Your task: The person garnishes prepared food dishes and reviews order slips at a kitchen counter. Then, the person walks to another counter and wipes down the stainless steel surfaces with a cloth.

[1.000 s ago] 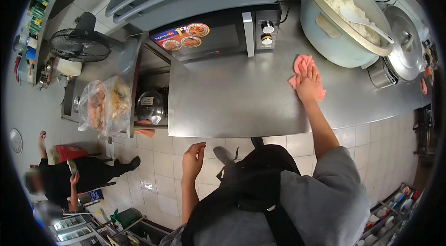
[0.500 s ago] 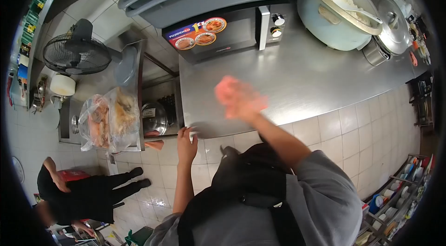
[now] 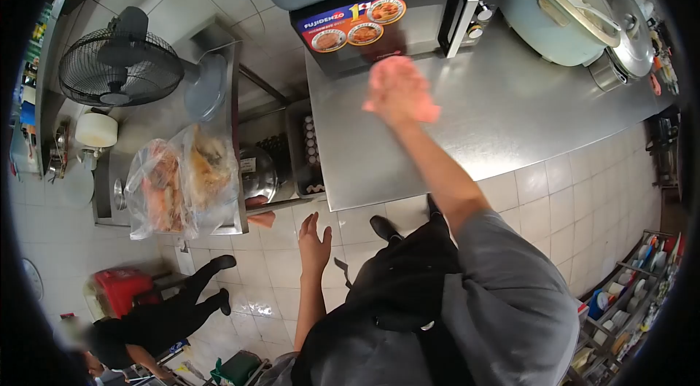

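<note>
My right hand [image 3: 397,99] presses a pink cloth [image 3: 419,98] onto the steel table [image 3: 357,142], close to the front of the black microwave [image 3: 415,29]. The cloth bunches out around the fingers, and both are slightly blurred. My left hand [image 3: 314,247] hangs in the air off the table's front edge, over the tiled floor, with its fingers apart and nothing in it.
A large rice pot [image 3: 554,21] with a white ladle stands at the right, beside a metal lid [image 3: 627,29]. Plastic bags of food [image 3: 164,185] and a fan [image 3: 120,58] are on the left counter. Another person [image 3: 138,335] stands at lower left.
My right hand has moved the cloth forward, toward the microwave. My left hand has drawn back from the table edge. The other person has shifted position, and the view has changed slightly.
</note>
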A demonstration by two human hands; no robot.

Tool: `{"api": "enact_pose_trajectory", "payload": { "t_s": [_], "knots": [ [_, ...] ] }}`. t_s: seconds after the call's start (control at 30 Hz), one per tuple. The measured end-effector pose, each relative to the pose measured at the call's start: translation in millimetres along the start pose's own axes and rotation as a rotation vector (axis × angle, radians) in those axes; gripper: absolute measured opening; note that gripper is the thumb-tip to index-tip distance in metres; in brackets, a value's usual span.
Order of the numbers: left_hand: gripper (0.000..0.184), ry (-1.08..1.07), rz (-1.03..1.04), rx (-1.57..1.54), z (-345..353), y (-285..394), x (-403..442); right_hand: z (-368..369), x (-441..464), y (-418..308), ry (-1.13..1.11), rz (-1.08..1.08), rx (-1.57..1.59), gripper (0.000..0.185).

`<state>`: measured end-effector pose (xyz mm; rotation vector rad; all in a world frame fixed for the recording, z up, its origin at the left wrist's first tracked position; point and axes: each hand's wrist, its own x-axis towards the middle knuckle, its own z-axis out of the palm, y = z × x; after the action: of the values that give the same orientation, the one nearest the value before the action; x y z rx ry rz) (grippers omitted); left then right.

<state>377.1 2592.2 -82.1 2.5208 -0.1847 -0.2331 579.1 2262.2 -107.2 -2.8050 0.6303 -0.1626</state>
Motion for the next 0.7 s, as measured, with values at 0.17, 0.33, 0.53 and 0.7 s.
{"api": "enact_pose_trajectory", "payload": {
  "t_s": [0.17,0.33,0.53,0.7],
  "knots": [
    [0.042,0.091,-0.039,-0.032,-21.6,-14.3,-9.4,44.9,-30.5,-103.9,0.140,-0.477,0.241,0.054],
    [0.039,0.135,-0.037,-0.037,-29.6,-24.3,-8.8,-11.5,-143.3,-71.6,-0.198,-0.969,0.357,0.058],
    [0.037,0.112,0.044,-0.046,-28.1,-15.7,5.4,-52.2,-163.8,-49.7,-0.434,-1.081,0.266,0.054],
    [0.034,0.180,0.079,-0.093,-39.9,0.3,1.6,44.1,-17.4,-66.9,0.005,-1.004,0.381,0.048]
  ]
}}
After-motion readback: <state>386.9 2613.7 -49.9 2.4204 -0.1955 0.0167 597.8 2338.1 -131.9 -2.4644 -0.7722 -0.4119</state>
